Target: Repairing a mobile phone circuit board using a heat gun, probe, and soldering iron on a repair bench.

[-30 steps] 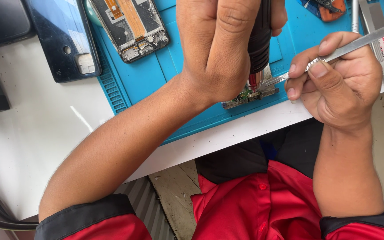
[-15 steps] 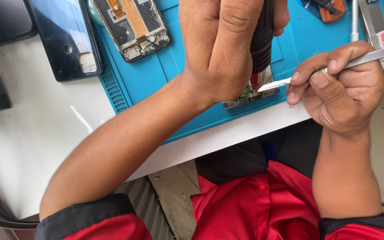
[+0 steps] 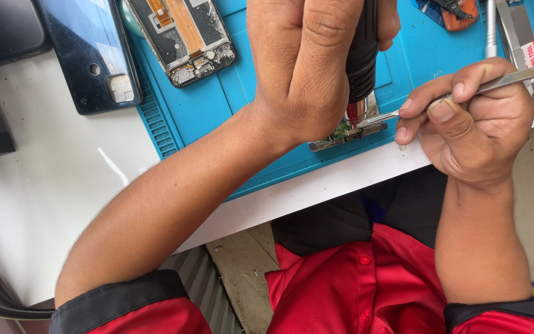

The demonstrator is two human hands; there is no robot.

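One circuit board (image 3: 347, 133), two tools

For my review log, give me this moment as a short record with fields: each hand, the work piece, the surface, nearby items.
left hand: wrapped around a black-handled tool, metal tip down on the board
right hand: pinching metal tweezers, tips at the board
work piece: small circuit board, near the mat's front edge
surface: blue work mat on a white table
nearby: opened phone, dark phone back cover
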